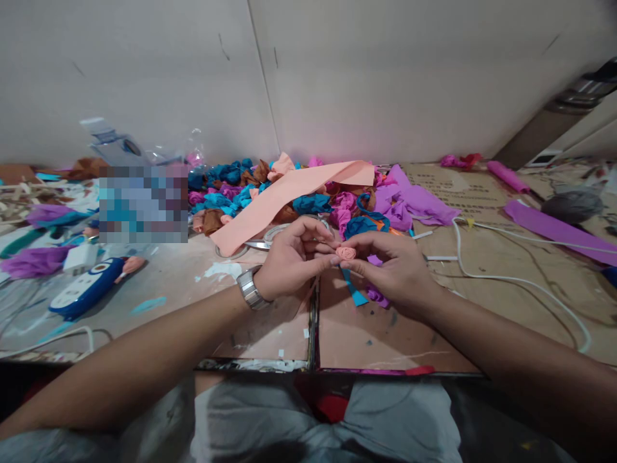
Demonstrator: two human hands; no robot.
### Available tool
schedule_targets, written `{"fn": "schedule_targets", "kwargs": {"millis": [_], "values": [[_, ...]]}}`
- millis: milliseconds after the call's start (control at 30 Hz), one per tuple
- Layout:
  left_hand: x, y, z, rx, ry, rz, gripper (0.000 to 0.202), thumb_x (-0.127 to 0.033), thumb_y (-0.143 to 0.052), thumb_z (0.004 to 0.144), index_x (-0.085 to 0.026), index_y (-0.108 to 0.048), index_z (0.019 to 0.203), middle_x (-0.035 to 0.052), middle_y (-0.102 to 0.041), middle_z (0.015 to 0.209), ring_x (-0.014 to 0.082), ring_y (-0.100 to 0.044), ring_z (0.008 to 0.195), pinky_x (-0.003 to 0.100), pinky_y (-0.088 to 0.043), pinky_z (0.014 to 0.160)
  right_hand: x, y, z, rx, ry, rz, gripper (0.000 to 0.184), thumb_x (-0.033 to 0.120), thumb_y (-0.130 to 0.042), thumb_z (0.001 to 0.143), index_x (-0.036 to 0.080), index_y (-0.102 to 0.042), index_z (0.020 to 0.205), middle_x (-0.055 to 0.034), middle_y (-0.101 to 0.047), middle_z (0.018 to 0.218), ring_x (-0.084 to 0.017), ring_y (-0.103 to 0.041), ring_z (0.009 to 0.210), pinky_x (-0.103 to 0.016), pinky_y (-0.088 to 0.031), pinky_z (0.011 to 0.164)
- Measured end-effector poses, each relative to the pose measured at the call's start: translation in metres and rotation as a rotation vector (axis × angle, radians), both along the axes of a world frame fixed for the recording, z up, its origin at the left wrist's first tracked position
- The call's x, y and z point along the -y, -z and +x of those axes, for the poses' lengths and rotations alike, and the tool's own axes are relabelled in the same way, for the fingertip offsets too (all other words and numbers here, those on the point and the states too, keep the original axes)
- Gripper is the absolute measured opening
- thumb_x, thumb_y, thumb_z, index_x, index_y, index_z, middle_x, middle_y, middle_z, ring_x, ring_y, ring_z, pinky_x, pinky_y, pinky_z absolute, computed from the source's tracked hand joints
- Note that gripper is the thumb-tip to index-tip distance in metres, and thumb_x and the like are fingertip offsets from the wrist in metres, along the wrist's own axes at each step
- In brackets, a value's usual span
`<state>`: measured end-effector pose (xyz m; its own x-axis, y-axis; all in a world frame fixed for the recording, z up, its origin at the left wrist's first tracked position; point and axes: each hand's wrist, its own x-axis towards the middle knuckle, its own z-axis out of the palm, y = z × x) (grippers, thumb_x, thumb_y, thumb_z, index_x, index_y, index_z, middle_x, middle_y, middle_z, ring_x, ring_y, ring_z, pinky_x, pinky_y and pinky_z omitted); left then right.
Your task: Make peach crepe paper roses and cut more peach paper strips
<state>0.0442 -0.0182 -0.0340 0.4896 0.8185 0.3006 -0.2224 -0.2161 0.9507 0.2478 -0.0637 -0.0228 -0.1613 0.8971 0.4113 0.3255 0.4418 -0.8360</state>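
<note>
Fingers (pixel 369 241) of the left hand (pixel 292 260) and right hand (pixel 405 270) pinch a peach rosette (pixel 346 254); print (pixel 475 200) on cardboard (pixel 496 254) is illegible.

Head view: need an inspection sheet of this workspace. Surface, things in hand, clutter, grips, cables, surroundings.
Surface: brown flat tabletop, stained, with a dark seam.
Things in hand: coiled peach paper rosette, held above the tabletop.
Clutter: multicoloured crumpled paper heap, with a long peach paper strip lying across it; blue-and-white oblong plastic device at left. Pixelated patch hides some.
Grips: left hand and right hand both pinch the rosette.
Cables: white looping cable at right; another white cable at left front.
Surroundings: pale grey wall behind.
</note>
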Motion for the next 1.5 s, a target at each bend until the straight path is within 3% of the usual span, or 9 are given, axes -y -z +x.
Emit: {"fn": "schedule_targets", "kwargs": {"millis": [100, 233, 400, 600, 867, 967, 1100, 1333, 1500], "values": [[0.0003, -0.0009, 0.0003, -0.008, -0.003, -0.014, 0.040, -0.024, -0.087, 0.076, -0.018, -0.055, 0.099, 0.0033, -0.071, 0.099, 0.0160, -0.075, 0.091, 0.027, -0.062, 0.084, -0.0003, -0.0017, 0.0004, 0.029, -0.033, 0.021, 0.029, 0.029, -0.081, 0.082, 0.022, -0.076, 0.109, -0.0038, -0.080, 0.096, -0.016, -0.071, 0.078, -0.027, -0.057, 0.072], [0.0008, -0.0023, 0.0011, -0.004, 0.011, -0.036, 0.042, -0.026, -0.088, 0.075, -0.019, -0.055, 0.099, 0.0032, -0.071, 0.098, 0.0164, -0.075, 0.090, 0.028, -0.063, 0.083, 0.0008, -0.0043, 0.0000, 0.070, -0.021, 0.077, 0.016, 0.031, -0.079, 0.085, 0.023, -0.079, 0.098, -0.0030, -0.078, 0.089, -0.015, -0.069, 0.074, -0.028, -0.055, 0.071], [0.0009, -0.0022, 0.0018, 0.015, 0.060, -0.086, 0.035, -0.026, -0.086, 0.077, -0.018, -0.059, 0.098, 0.0042, -0.069, 0.102, 0.0149, -0.074, 0.086, 0.026, -0.062, 0.080, 0.0010, -0.0025, -0.0007, 0.028, -0.003, 0.077, 0.012, 0.029, -0.079, 0.084, 0.022, -0.079, 0.093, -0.0028, -0.078, 0.086, -0.015, -0.069, 0.073, -0.028, -0.056, 0.071], [-0.0005, 0.0010, 0.0013, 0.064, 0.082, -0.223, 0.033, -0.023, -0.085, 0.078, -0.018, -0.060, 0.098, 0.0021, -0.067, 0.098, 0.0139, -0.072, 0.083, 0.027, -0.060, 0.076, -0.0003, -0.0006, 0.0012, 0.053, -0.021, 0.030, 0.026, 0.030, -0.081, 0.081, 0.024, -0.079, 0.107, -0.0038, -0.079, 0.093, -0.017, -0.071, 0.079, -0.030, -0.056, 0.073], [-0.0002, 0.0045, 0.0025, 0.040, 0.162, -0.309, 0.031, -0.025, -0.086, 0.077, -0.017, -0.065, 0.099, 0.0038, -0.073, 0.095, 0.0147, -0.072, 0.088, 0.026, -0.058, 0.080, 0.0017, -0.0015, 0.0009, 0.042, -0.010, 0.056, 0.008, 0.026, -0.080, 0.081, 0.022, -0.079, 0.088, -0.0016, -0.074, 0.078, -0.014, -0.064, 0.067, -0.027, -0.051, 0.063], [0.0010, 0.0049, 0.0033, 0.045, 0.192, -0.350, 0.034, -0.024, -0.086, 0.077, -0.017, -0.064, 0.102, 0.0050, -0.074, 0.097, 0.0161, -0.073, 0.092, 0.028, -0.058, 0.083, 0.0014, 0.0005, 0.0018, 0.089, 0.006, 0.027, 0.017, 0.028, -0.078, 0.082, 0.020, -0.079, 0.097, -0.0010, -0.073, 0.076, -0.012, -0.059, 0.061, -0.025, -0.047, 0.058], [0.0011, 0.0020, 0.0036, 0.040, 0.202, -0.369, 0.034, -0.021, -0.085, 0.078, -0.017, -0.062, 0.103, 0.0048, -0.076, 0.093, 0.0149, -0.073, 0.086, 0.025, -0.057, 0.076, -0.0003, 0.0005, 0.0036, 0.189, -0.058, 0.079, 0.039, 0.032, -0.081, 0.081, 0.023, -0.076, 0.119, -0.0021, -0.076, 0.088, -0.013, -0.061, 0.068, -0.026, -0.047, 0.064], [0.0016, -0.0029, 0.0040, 0.039, 0.230, -0.347, 0.033, -0.016, -0.085, 0.077, -0.015, -0.063, 0.102, 0.0054, -0.077, 0.094, 0.0146, -0.075, 0.088, 0.022, -0.059, 0.077, 0.0005, 0.0000, 0.0023, 0.145, -0.053, 0.108, 0.015, 0.023, -0.075, 0.084, 0.021, -0.081, 0.098, 0.0003, -0.072, 0.075, -0.011, -0.057, 0.063, -0.024, -0.042, 0.058], [0.0021, -0.0016, 0.0042, 0.044, 0.203, -0.320, 0.031, -0.018, -0.084, 0.080, -0.015, -0.062, 0.102, 0.0058, -0.077, 0.095, 0.0153, -0.076, 0.090, 0.025, -0.060, 0.082, -0.0001, 0.0023, 0.0024, 0.197, -0.061, 0.039, 0.028, 0.026, -0.075, 0.085, 0.022, -0.078, 0.112, -0.0023, -0.076, 0.088, -0.013, -0.062, 0.071, -0.024, -0.045, 0.063]]}}
